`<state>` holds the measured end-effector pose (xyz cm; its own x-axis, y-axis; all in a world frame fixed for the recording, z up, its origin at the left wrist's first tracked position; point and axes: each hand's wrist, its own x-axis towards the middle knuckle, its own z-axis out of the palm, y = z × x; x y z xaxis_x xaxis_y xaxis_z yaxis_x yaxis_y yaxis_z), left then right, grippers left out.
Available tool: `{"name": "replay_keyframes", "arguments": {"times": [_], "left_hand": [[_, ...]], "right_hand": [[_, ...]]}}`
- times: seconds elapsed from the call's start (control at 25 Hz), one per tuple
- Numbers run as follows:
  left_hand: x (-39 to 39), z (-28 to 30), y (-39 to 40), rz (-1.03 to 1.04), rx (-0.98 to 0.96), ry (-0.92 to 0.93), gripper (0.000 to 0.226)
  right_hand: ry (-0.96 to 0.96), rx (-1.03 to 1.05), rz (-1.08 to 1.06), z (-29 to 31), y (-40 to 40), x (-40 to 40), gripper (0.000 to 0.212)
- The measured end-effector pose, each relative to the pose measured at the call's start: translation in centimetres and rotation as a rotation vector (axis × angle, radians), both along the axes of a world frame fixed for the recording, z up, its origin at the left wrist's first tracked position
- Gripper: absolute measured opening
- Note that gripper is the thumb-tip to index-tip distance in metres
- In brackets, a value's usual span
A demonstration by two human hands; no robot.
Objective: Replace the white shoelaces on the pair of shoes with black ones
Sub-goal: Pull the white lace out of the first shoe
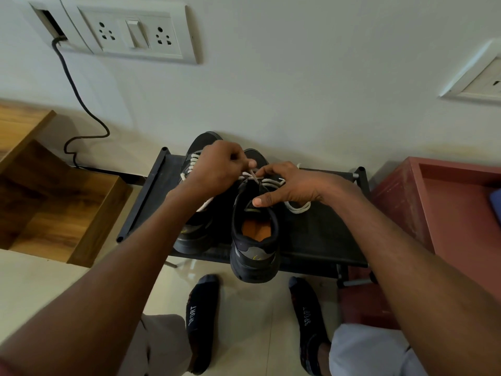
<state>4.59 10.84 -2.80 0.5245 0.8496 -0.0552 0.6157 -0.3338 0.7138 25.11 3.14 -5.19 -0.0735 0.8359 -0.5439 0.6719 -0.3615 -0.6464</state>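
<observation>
The white shoelace (267,182) runs through the upper eyelets of the right-hand shoe (254,234), which stands on a low black shoe rack (320,234) beside its mate (195,229), also laced white. The lace looks soft, light and limp, best taken close to an eyelet and drawn out a span at a time. The left hand (217,169) pinches a strand near the tongue; the right hand (287,187) curls its fingers on the lacing, thumb pressing the collar. The shoe's opening holds only an orange insole (256,229). No black laces are visible.
</observation>
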Motion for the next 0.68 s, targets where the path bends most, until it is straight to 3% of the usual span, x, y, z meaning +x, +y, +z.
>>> {"name": "replay_keyframes", "arguments": {"times": [0.12,0.16,0.2,0.24,0.32,0.4,0.56,0.68], "left_hand": [[0.1,1.8,-0.2,0.144,-0.562,-0.724,0.025],[0.0,2.0,-0.2,0.174,-0.690,-0.856,0.024],[0.0,1.9,-0.3,0.193,-0.692,-0.849,0.024],[-0.2,1.5,-0.2,0.186,-0.559,-0.701,0.025],[-0.6,0.2,0.4,0.063,-0.086,-0.184,0.028],[-0.9,-0.8,0.4,-0.101,0.159,0.190,0.028],[-0.8,-0.8,0.2,-0.125,0.268,0.350,0.026],[-0.6,-0.7,0.1,-0.057,0.118,0.230,0.028]], "right_hand": [[0.025,-0.012,-0.011,0.1,-0.1,0.3,0.090],[0.026,-0.011,-0.010,0.1,-0.1,0.4,0.091],[0.023,-0.006,-0.003,0.2,-0.1,0.4,0.091],[0.022,-0.002,0.000,0.2,-0.1,0.4,0.091],[0.011,0.006,-0.004,0.1,-0.2,0.2,0.088],[0.000,0.016,-0.001,0.1,-0.1,-0.1,0.087],[0.001,0.021,-0.026,0.2,-0.2,-0.3,0.085],[-0.005,0.021,-0.028,0.2,-0.2,-0.6,0.085]]}}
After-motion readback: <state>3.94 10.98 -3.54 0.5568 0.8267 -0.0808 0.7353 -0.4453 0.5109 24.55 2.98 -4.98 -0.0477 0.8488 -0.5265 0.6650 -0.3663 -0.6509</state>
